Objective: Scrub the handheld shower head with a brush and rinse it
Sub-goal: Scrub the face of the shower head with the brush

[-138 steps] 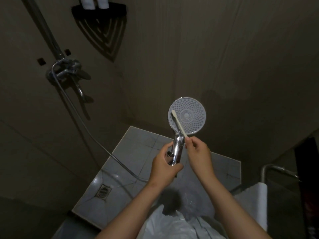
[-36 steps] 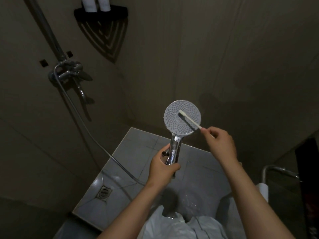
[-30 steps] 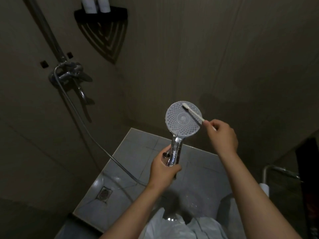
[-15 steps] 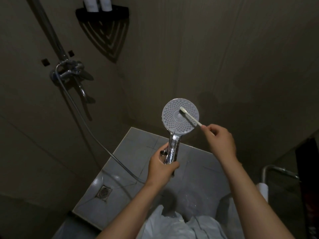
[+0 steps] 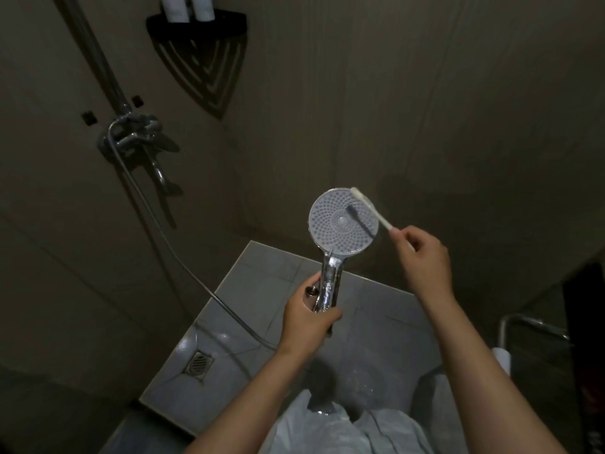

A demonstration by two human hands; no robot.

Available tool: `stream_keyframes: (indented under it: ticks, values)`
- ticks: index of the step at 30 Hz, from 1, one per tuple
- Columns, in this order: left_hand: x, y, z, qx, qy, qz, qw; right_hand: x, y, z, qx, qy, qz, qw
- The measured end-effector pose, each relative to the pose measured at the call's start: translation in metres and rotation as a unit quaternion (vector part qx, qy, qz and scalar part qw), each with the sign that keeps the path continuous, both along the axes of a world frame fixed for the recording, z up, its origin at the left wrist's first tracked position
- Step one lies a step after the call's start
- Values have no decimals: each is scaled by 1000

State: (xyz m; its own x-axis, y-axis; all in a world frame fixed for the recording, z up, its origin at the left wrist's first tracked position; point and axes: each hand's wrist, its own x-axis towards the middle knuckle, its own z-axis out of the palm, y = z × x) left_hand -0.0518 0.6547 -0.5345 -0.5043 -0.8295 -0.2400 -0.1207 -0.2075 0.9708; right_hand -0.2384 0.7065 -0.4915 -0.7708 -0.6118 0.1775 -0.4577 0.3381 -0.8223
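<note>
The round shower head (image 5: 337, 224) faces me, its dotted white spray plate held upright over the shower floor. My left hand (image 5: 306, 321) grips its chrome handle (image 5: 329, 283) from below. My right hand (image 5: 422, 253) pinches the end of a thin white brush (image 5: 371, 209), like a toothbrush. The bristle end lies at the upper right rim of the spray plate and casts a shadow across the disc.
A metal hose (image 5: 183, 267) runs from the wall mixer tap (image 5: 134, 136) down to the handle. A black corner shelf (image 5: 196, 24) with two bottles hangs high up. The grey tiled floor (image 5: 262, 283) has a drain (image 5: 198, 363). A chrome rail (image 5: 523, 322) stands at right.
The brush head has slid from the middle of the spray plate up to its top right rim. My right hand rose a little. The shower head stays held in the same place.
</note>
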Motion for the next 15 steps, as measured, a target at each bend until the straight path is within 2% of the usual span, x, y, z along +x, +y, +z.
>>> stream_keyframes:
  ticks: [2,5,10,15]
  values:
    - [-1,-1,0,0,1,2,1000,1,4,-8,37,0,18,999]
    - [0,-2,0,0,-2,-3,1000,1,6,-14,68,19,-26,997]
    - [-1,0,-3,4,-8,-9,1000,-6,11,-8,42,26,-108,993]
    - [-3,-1,-4,-2,-7,-13,1000,6,10,-8,-14,-21,-5,1000]
